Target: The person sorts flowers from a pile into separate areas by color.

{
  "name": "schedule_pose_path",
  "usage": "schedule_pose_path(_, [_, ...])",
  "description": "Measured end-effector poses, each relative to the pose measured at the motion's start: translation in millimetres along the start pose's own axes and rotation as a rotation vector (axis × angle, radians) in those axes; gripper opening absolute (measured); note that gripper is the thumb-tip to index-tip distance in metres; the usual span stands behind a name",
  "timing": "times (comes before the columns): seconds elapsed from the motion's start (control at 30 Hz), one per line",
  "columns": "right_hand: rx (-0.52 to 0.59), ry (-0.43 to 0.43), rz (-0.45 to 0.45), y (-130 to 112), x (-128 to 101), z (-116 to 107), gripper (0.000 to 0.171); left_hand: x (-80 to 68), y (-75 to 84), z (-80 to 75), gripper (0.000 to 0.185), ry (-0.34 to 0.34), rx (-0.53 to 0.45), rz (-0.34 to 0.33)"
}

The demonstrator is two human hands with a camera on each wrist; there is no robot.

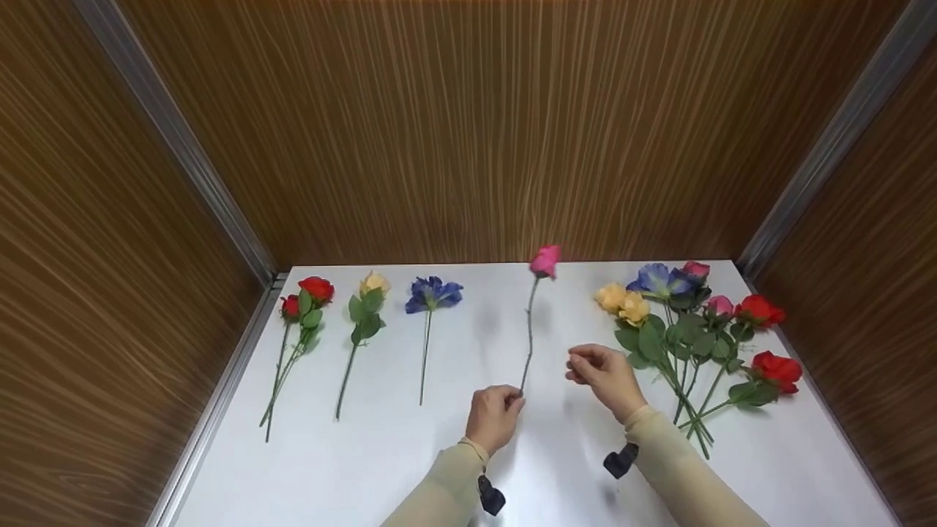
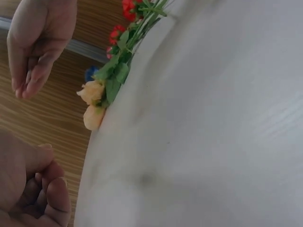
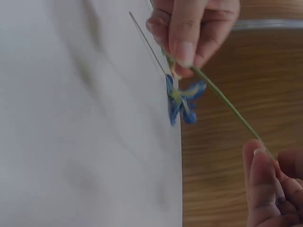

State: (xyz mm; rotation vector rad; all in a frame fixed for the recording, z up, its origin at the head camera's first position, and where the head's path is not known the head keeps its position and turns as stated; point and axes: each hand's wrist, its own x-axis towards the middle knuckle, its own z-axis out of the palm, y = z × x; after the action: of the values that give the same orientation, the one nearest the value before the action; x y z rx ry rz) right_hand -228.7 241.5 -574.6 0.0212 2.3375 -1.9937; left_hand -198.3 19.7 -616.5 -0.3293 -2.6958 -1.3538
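My left hand [image 1: 492,419] pinches the lower end of a pink rose's stem between thumb and fingers. The pink rose [image 1: 544,262] stands up from that grip, its bloom toward the back wall. To the right of the stem, my right hand [image 1: 606,379] hovers with fingers loosely bent and nothing held. In the right wrist view the rose's green stem [image 3: 227,101] runs from the left hand toward the right fingertips and overlaps them. The bloom is out of that view. A blue flower [image 1: 433,294] lies left of the held rose.
Farther left lie a yellow rose [image 1: 374,282] and two red roses [image 1: 316,289]. On the right is a crossed pile of yellow roses [image 1: 621,301], blue flowers [image 1: 659,279], pink roses [image 1: 719,305] and red roses [image 1: 777,371]. Wood-grain panels [image 1: 468,132] wall the white table [image 1: 395,454].
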Motion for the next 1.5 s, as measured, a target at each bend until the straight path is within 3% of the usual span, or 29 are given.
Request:
schedule_pose_path(0.17, [-0.090, 0.136, 0.003, 19, -10, -41, 0.028, 7.6, -18.8, -1.9, 0.009, 0.036, 0.003, -0.054])
schedule_pose_path(0.37, [-0.308, 0.356, 0.026, 39, -29, -97, 0.033, 17.1, -42.6, 2.8, 0.004, 0.093, 0.030, -0.096])
schedule_pose_path(0.57, [-0.422, 0.520, 0.176, 58, -55, -140, 0.045, 24.4, -52.2, 13.0, 0.005, 0.140, 0.060, -0.127])
schedule_pose_path(0.83, [-0.495, 0.535, 0.346, 90, -74, -165, 0.059, 30.0, -52.4, 22.2, 0.005, 0.173, 0.068, -0.208])
schedule_pose_path(1.1, [-0.519, 0.464, 0.426, 104, -69, -160, 0.067, 35.2, -54.6, 26.1, 0.014, 0.163, 0.084, -0.217])
schedule_pose_path(1.37, [-0.499, 0.424, 0.390, 111, -68, -155, 0.072, 36.0, -58.2, 24.2, 0.018, 0.129, 0.135, -0.197])
schedule_pose_path(1.5, [-0.448, 0.423, 0.420, 113, -66, -156, 0.074, 36.1, -59.7, 22.4, 0.019, 0.127, 0.136, -0.202])
